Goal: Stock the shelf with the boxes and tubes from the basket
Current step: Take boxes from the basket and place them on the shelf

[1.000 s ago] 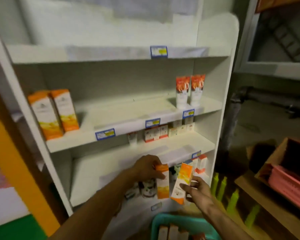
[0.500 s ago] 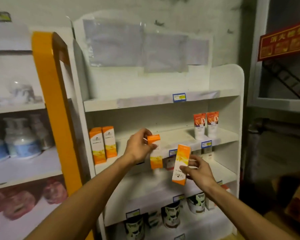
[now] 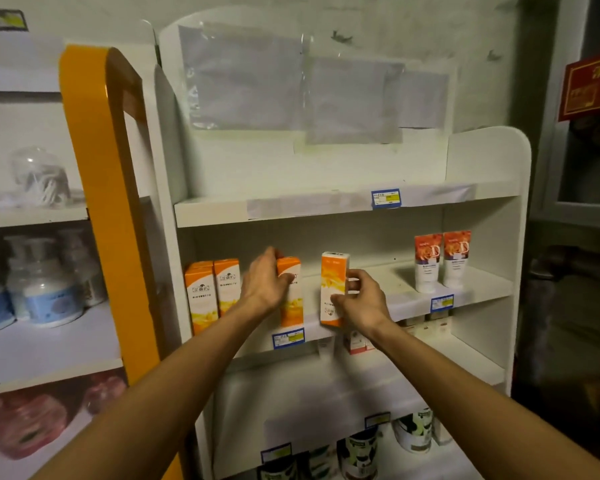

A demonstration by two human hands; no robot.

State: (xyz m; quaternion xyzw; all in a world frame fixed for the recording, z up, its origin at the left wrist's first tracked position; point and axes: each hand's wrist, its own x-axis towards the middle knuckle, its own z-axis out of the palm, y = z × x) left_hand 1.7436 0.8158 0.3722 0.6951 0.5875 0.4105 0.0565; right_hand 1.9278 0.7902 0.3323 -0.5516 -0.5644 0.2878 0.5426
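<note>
My left hand grips an upright orange-and-white box at the middle shelf of the white unit, just right of two matching boxes standing at the shelf's left end. My right hand holds a second orange-and-white box upright a little further right, its base near the shelf's front edge. Two white tubes with orange-red tops stand at the shelf's right end. The basket is out of view.
The top shelf carries only a blue price tag. Small boxes sit one shelf below, dark jars on the lowest one. An orange-framed rack with pump bottles stands to the left. A red sign hangs at right.
Both hands have risen from near the basket to the middle shelf, each carrying its box. The boxes have spread apart and now stand upright at the shelf. The view has tilted up.
</note>
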